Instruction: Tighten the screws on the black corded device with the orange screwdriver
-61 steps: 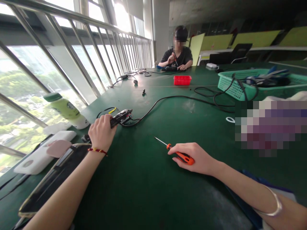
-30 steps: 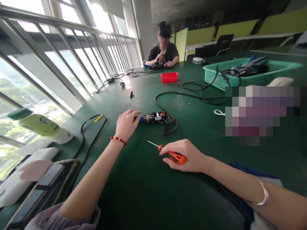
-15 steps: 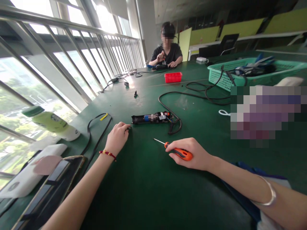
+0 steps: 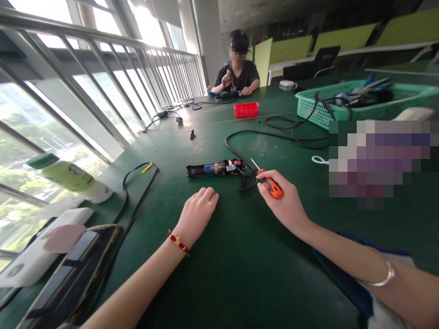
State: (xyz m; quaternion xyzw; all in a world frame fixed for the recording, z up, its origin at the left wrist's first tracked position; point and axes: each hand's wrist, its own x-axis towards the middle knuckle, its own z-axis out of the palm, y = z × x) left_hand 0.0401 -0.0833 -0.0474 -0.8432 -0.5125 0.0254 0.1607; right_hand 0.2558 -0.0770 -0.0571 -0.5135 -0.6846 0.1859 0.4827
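Note:
My right hand (image 4: pixel 286 201) holds a screwdriver (image 4: pixel 274 186) by its orange and black handle, the metal shaft pointing up and away to the left. Closed and knuckles up, my left hand (image 4: pixel 199 212) is over the table just short of an opened black corded device (image 4: pixel 214 169). Whatever its fingers hold is hidden. The device lies lengthwise, with a blue part, a metal cylinder and coloured wires exposed. From its right end a black cable (image 4: pixel 250 132) loops back across the table. A small black piece (image 4: pixel 192 134) rests beyond the device.
Farther back are a red tray (image 4: pixel 246 109) and a green basket (image 4: pixel 312 109) filled with tools and cables. Left, beside the railing, are a bottle (image 4: pixel 70 178), a black strap (image 4: pixel 144 194) and a phone-like device (image 4: pixel 73 269). Another person (image 4: pixel 236 68) works at the far end.
My left hand has moved right and nearer me, carrying off the small black piece it was pinching, now out of sight. My right hand has raised the screwdriver away to the right.

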